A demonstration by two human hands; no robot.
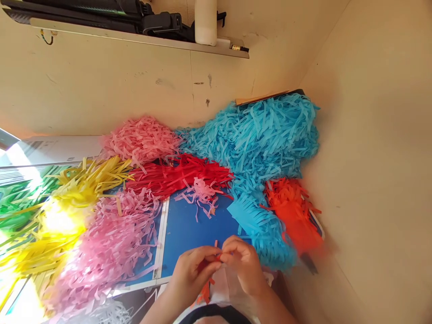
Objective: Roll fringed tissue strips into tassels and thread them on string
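Observation:
My left hand [199,267] and my right hand [241,261] meet close in front of me, above the near edge of the table. Their fingertips pinch an orange paper strip [216,243], one end of which sticks up between them. More orange paper strips [205,292] hang below my left hand, in front of my clothing. Fringed blue tissue paper [263,220] lies just beyond my right hand. A small bunch of pink shredded strips [202,191] rests on the blue tabletop [189,229] farther off.
Heaps of blue shredded paper [263,135], pink shreds [141,139], red strips [178,175], lilac-pink strips [111,238], yellow strips [70,202] and green strips [16,202] cover the table. Orange-red fringe [293,211] lies at the right wall. A shelf [135,40] holds a white cylinder [205,22].

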